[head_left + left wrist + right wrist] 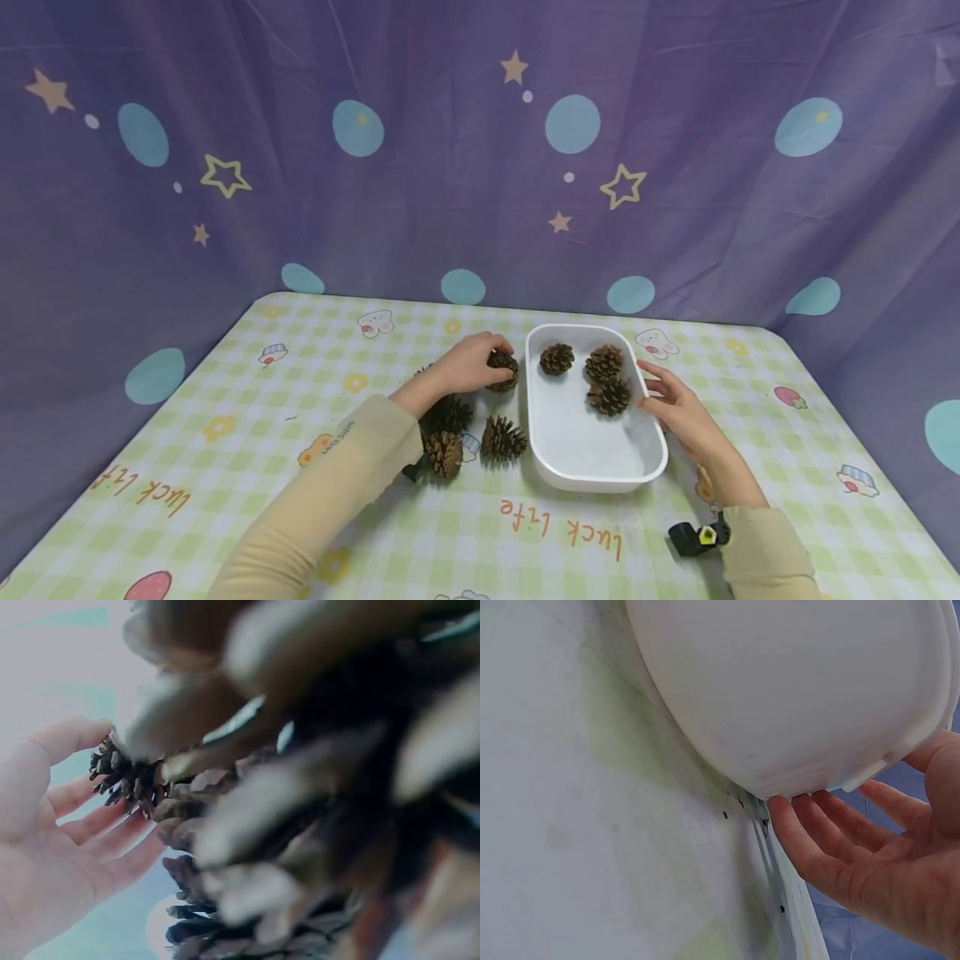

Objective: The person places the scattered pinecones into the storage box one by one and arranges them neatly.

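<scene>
In the head view my left hand (474, 363) holds a brown pine cone (504, 372) on the table, just left of a white rectangular tub (588, 483). The left wrist view shows thumb and fingers about that cone (124, 780), with a blurred nearer cone (247, 817) covering much of the picture. My right hand (678, 410) touches the tub's right side near the rim. From the right wrist its fingertips (781, 806) rest against the tub's outer wall (780, 697). Three cones lie inside the tub, one at the back left (557, 359), two together (607, 383) at the right.
More pine cones lie left of the tub: one (503, 440) near its wall, another (444, 454) by the left sleeve, and a darker one (450, 413) partly under the forearm. A checked cloth (570, 567) covers the table. Behind hangs a purple curtain (450, 217).
</scene>
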A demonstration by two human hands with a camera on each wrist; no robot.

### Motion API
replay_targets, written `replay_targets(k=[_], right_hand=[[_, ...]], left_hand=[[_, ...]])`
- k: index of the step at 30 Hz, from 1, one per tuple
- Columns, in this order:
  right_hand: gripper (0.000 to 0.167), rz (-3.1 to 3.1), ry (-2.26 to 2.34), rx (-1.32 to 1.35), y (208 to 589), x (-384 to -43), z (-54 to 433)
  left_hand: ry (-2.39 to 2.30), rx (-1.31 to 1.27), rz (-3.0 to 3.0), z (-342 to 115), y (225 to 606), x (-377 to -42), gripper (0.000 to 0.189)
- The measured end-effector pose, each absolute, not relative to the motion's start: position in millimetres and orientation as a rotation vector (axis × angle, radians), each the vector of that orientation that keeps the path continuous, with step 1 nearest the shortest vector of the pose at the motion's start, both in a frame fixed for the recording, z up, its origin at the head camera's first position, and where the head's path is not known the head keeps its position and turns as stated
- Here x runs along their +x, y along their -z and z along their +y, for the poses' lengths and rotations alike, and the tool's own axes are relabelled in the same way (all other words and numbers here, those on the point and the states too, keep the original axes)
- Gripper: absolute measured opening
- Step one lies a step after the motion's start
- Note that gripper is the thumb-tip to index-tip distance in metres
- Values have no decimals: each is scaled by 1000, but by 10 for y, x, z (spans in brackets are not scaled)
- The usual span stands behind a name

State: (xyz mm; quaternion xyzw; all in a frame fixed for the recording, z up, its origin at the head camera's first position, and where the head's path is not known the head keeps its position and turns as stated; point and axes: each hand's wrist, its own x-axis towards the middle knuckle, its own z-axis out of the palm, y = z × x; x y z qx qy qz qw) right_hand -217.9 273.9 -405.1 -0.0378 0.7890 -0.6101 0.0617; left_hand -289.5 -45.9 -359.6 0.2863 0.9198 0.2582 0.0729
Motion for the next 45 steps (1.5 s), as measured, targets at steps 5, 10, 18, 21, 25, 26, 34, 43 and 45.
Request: replay_targets(k=[5,10,18,21,25,26,34,43,45], right_hand=[[66,2382,1850,-119,4058,-2182,2742],[65,2385,1845,-117,4065,-2180,2739],[65,2393,1848,-122,4089,-2196,2742],[64,2391,1849,-120,4105,-2202,2746],[65,2390,1844,-122,4121,-2202,2751],[65,2390,1843,-121,4122,-2201,2751],[65,2389,1850,-113,4104,-2200,2742],[66,2400,1842,-107,4100,-2196,2742],[65,2401,1842,-107,4103,-2197,2742]], left_hand=[[-811,861,2760,-447,3556,-2891,40],[-821,881,2795,-433,3492,-2893,40],[-894,910,2839,-366,3358,-2890,41],[-902,921,2837,-317,3325,-2884,42],[-911,960,2820,-237,3301,-2870,42],[-914,971,2815,-216,3296,-2865,42],[-888,1030,2788,-52,3327,-2878,42],[-814,1048,2739,126,3402,-2876,42],[-789,1071,2732,160,3424,-2877,42]])
